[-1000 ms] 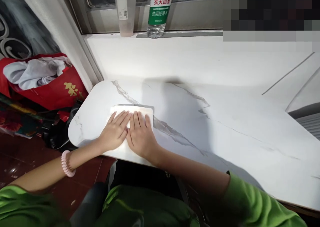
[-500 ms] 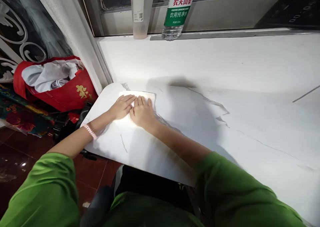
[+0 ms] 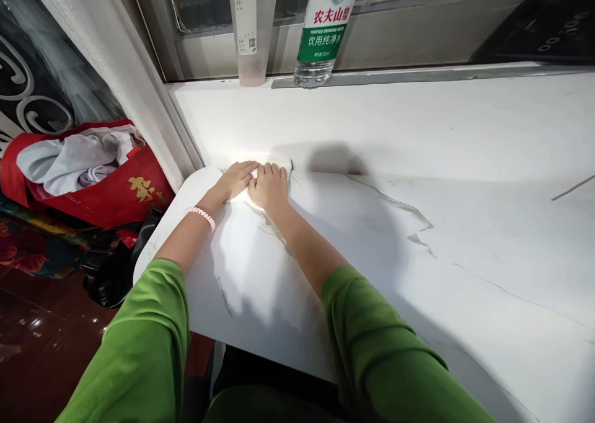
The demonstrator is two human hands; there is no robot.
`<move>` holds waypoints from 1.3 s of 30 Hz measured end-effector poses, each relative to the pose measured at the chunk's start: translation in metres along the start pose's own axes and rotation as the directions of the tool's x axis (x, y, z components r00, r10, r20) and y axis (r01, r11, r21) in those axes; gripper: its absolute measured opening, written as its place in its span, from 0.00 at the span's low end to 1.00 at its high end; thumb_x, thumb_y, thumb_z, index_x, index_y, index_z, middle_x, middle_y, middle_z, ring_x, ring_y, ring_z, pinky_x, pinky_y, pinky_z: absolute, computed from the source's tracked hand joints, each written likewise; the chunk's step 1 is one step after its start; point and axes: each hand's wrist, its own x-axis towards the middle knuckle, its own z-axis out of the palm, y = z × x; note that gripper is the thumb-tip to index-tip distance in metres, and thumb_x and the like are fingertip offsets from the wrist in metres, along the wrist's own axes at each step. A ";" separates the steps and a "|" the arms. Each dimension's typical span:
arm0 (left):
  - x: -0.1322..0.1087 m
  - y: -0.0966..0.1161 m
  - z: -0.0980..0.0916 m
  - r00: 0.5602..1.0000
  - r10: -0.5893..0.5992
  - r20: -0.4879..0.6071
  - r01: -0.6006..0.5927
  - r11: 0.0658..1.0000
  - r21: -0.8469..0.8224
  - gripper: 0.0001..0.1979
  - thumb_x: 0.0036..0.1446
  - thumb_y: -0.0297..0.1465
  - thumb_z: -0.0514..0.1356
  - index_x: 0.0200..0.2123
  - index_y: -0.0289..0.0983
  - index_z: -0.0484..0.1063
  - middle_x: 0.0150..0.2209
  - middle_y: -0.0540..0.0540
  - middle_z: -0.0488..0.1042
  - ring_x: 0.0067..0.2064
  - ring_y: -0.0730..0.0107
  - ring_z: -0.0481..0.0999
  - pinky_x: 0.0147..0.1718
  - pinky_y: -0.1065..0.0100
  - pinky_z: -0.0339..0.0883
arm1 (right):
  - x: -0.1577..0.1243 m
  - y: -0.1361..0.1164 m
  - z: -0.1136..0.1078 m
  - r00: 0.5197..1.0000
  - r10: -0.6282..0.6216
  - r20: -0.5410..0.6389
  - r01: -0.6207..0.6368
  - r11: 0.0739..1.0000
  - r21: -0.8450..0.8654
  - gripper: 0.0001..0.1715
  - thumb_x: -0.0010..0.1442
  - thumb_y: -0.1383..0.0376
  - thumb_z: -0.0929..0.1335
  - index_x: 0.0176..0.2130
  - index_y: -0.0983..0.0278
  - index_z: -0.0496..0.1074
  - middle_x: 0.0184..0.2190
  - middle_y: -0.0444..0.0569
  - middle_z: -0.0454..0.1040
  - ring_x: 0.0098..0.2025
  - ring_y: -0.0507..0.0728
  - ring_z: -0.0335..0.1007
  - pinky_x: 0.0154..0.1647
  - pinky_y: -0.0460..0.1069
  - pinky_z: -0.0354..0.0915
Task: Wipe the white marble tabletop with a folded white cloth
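A pale cloth (image 3: 242, 195) lies at the back left of the white marbled table (image 3: 260, 286), against the foot of the wall. My left hand (image 3: 236, 180) rests on its left part, fingers stretched out and pointing right. On its right part lies my right hand (image 3: 270, 187), palm down, with the fingers reaching toward the wall and slightly bent. Both hands press flat from above and nearly touch each other. Much of the cloth is hidden under them. A pink coiled band circles my left wrist.
On the sill above the table stand a clear plastic cup (image 3: 253, 38) and a water bottle (image 3: 320, 35). A red bag (image 3: 102, 203) with white fabric inside is left of the table, beside a pale curtain (image 3: 111, 51). A thin dark stick (image 3: 572, 188) shows at the right.
Both hands have pushed the cloth away from me, up to the wall at the table's back edge. The view has shifted a little, and my arms are stretched further forward.
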 end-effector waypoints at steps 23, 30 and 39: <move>-0.227 0.027 -0.033 0.981 -0.191 -0.036 0.192 0.981 0.035 0.28 0.64 0.33 0.41 0.65 0.37 0.58 0.67 0.44 0.58 0.68 0.65 0.55 0.67 0.54 0.45 | -0.133 -0.125 -0.065 0.926 -0.273 0.263 0.238 0.959 0.157 0.35 0.65 0.61 0.56 0.63 0.83 0.57 0.65 0.71 0.56 0.67 0.74 0.48 0.66 0.70 0.42; -0.259 0.031 -0.039 0.969 -0.240 -0.052 0.242 0.969 0.040 0.27 0.63 0.32 0.41 0.63 0.37 0.61 0.66 0.43 0.61 0.67 0.62 0.58 0.66 0.53 0.48 | -0.136 -0.143 -0.081 0.905 -0.294 0.307 0.231 0.947 0.225 0.30 0.62 0.63 0.59 0.58 0.79 0.65 0.58 0.69 0.67 0.61 0.72 0.58 0.62 0.66 0.51; -0.206 0.014 -0.026 0.967 -0.240 -0.080 0.245 0.967 0.066 0.27 0.63 0.32 0.43 0.64 0.32 0.60 0.66 0.38 0.60 0.67 0.60 0.58 0.66 0.54 0.47 | -0.094 -0.117 -0.051 0.933 -0.263 0.247 0.216 0.956 0.200 0.23 0.63 0.65 0.59 0.54 0.72 0.68 0.53 0.62 0.71 0.56 0.67 0.61 0.60 0.62 0.52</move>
